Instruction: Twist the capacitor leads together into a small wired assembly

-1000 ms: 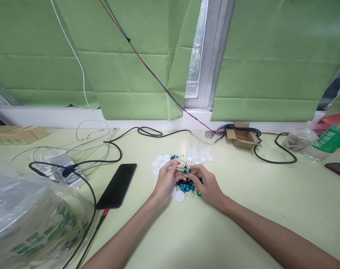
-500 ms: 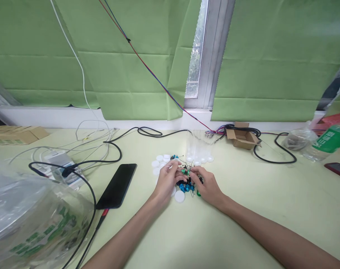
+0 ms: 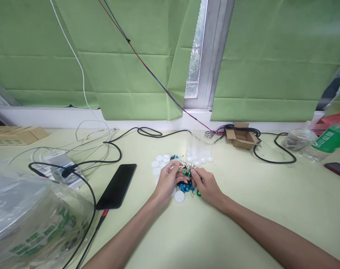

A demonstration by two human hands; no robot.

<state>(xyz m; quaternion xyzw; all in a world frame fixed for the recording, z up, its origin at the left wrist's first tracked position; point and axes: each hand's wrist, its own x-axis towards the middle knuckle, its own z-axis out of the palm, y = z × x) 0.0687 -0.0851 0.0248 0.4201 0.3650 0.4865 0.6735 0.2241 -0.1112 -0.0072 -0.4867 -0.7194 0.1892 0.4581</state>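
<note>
Green blinds (image 3: 130, 74) behind, pale tabletop (image 3: 242, 231) below. L hand (image 3: 167, 181): thumb + index pinched narrow on thin metal stem of shiny green pc (image 3: 186, 173). Its body sits btwn the 2 hands, just R of L thumb tip, w/ L's other fingers curled beneath. R hand (image 3: 207, 184): fingertips drawn close together at pc's R end; can't tell if they grip it. Blue pcs (image 3: 188, 187) w/ wires lie under/nr hands, white cap (image 3: 179, 196) in front, blk phone (image 3: 118, 186) well to L.
</note>
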